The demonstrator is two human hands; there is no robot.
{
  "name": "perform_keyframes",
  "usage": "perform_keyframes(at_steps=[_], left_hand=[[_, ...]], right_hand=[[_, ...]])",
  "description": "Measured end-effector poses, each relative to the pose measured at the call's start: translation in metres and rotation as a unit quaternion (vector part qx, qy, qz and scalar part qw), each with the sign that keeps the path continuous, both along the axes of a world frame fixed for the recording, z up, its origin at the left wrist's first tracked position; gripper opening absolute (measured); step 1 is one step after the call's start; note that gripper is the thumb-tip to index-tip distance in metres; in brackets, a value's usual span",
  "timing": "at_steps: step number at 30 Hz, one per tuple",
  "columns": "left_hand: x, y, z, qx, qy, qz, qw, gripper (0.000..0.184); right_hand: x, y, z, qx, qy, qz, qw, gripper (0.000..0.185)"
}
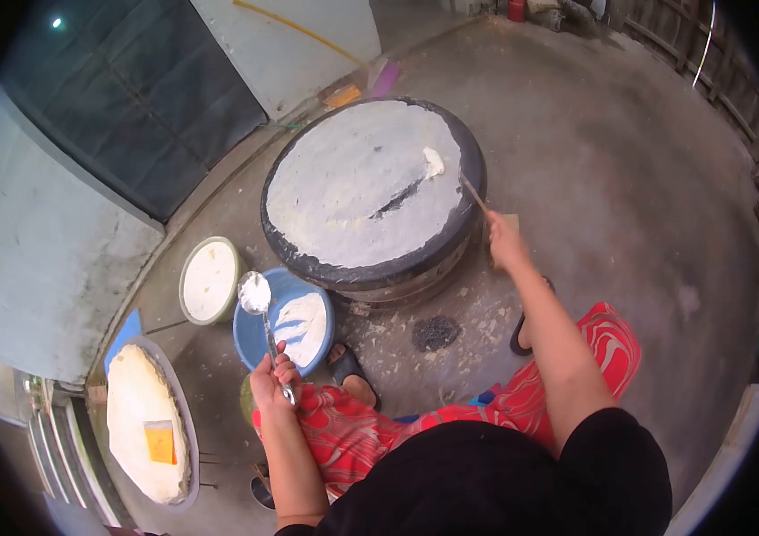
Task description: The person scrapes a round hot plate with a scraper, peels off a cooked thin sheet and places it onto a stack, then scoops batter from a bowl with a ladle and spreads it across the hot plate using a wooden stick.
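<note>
In my left hand is a long-handled metal ladle; its bowl, above the rim of a blue basin, carries a white lump. The basin contains white powder or paste. My right hand is closed on a thin stick-handled tool that reaches over the edge of a large round black griddle. A white layer covers most of the griddle's top, with a dark bare streak in it. Near the tool's tip lies a thick white dab; the tool's exact end is unclear.
A pale basin of white mixture stands beside the blue one. To the left, a round tray bears a stack of white sheets with an orange packet on top. Dark crumbs lie on the concrete floor near my sandalled feet.
</note>
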State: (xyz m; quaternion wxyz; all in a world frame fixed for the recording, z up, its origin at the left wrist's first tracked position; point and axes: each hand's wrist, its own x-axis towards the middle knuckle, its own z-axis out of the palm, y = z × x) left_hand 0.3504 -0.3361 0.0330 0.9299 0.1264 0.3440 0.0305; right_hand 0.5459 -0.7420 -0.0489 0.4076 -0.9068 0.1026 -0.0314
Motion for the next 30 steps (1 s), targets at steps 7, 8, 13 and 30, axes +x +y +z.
perform_keyframes(at_steps=[7,8,13,30], left_hand=[[-0.001,0.005,-0.003,-0.011,0.01,0.008,1.0,0.034],[-0.001,0.006,-0.004,-0.007,0.008,0.008,1.0,0.034],[0.003,0.005,-0.009,0.075,0.067,-0.013,0.995,0.032],[-0.01,0.006,0.002,0.119,0.033,-0.052,0.991,0.03]], right_hand=[[0.019,-0.048,-0.005,0.06,0.031,0.129,0.989,0.028],[0.018,-0.059,-0.01,0.058,0.03,0.129,0.99,0.028],[0.027,-0.055,-0.054,0.095,-0.048,0.005,0.994,0.027],[-0.045,0.025,0.018,-0.015,-0.024,0.104,0.994,0.025]])
